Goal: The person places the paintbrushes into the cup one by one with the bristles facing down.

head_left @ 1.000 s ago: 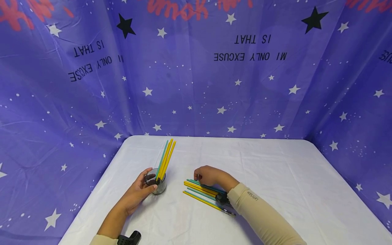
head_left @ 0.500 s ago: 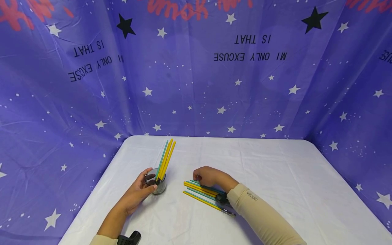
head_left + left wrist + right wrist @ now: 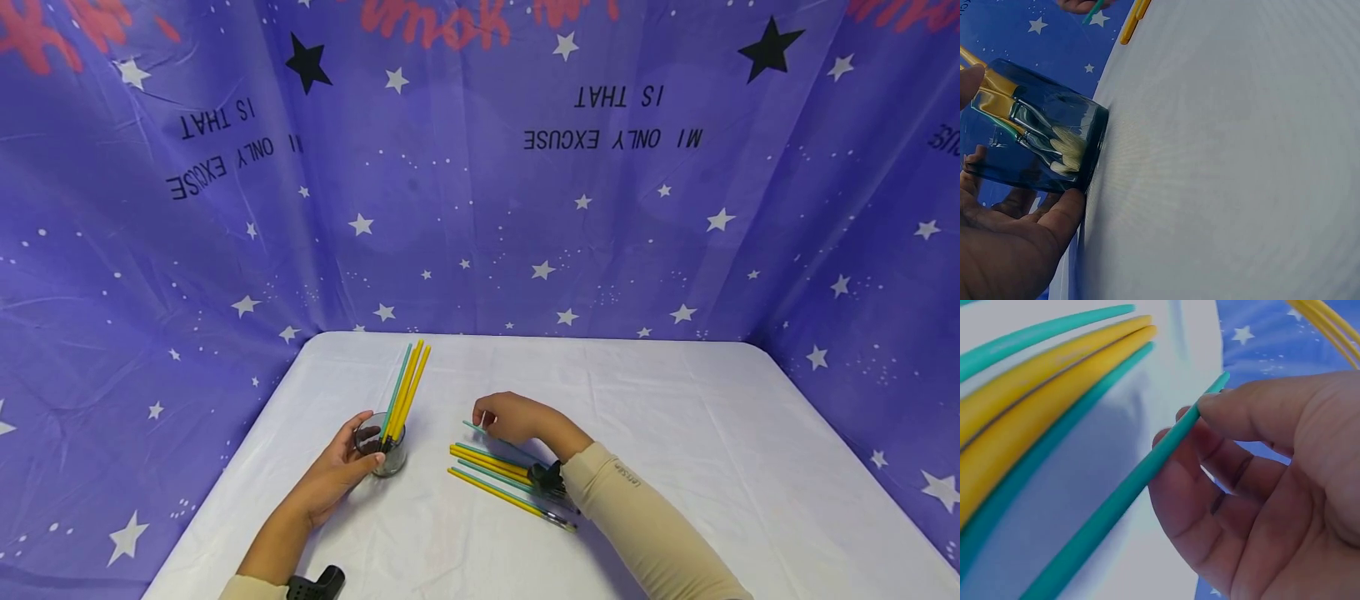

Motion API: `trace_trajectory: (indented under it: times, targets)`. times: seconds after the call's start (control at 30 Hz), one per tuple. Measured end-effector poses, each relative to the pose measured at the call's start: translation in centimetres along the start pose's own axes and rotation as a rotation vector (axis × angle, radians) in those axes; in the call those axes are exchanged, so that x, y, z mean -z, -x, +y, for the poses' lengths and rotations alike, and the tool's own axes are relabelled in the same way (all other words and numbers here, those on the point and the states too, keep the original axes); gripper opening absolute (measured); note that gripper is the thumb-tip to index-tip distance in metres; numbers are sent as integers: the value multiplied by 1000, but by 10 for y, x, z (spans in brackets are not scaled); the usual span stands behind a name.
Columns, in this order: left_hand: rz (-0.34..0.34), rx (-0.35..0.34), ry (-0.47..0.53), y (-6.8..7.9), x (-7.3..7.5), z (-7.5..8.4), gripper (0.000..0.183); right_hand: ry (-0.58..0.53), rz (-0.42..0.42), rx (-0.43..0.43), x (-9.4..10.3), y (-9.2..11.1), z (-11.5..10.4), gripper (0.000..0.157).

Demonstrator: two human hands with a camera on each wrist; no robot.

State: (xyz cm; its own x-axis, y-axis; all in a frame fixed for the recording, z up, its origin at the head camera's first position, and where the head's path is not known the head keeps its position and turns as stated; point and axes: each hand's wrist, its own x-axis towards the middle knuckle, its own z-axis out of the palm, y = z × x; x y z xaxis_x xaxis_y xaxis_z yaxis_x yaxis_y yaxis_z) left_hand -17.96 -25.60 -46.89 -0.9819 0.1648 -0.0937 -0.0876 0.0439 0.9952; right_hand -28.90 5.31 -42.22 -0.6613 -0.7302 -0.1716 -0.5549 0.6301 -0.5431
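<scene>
My left hand (image 3: 337, 473) grips a clear glass (image 3: 392, 467) standing on the table, thumb on the near side and fingers round the far side. Yellow and teal paintbrushes (image 3: 408, 392) lean in it with handles up; their pale bristles (image 3: 1067, 150) show through the wall in the left wrist view, down near the base. To the right, my right hand (image 3: 513, 418) pinches a teal paintbrush (image 3: 1116, 509) between thumb and fingers, close to its handle end. That brush slants above the others, its bristle end hidden behind the wrist in the head view.
Several yellow and teal paintbrushes (image 3: 487, 489) lie side by side on the white tablecloth (image 3: 645, 400), below the right hand, handle ends pointing left. A purple star-printed curtain (image 3: 480, 208) hangs behind the table and along both sides.
My right hand has risen slightly, lifting the teal paintbrush off the row on the table. The left hand and the glass stay where they were.
</scene>
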Motion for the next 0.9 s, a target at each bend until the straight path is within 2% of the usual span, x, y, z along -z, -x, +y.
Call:
trace_trajectory:
  times: [0.23,0.43,0.6,0.9]
  targets:
    - [0,7,5,0,0,-1,83,-120,62,32,14,3,-9,13]
    - [2,2,-2,1,-1,1,83,-276,136,57,23,6,-18,20]
    - [3,-1,-5,1,-1,1,83,-404,239,68,26,5,-22,23]
    - [5,-3,-1,0,-1,-1,83,-706,435,97,24,-6,-33,28]
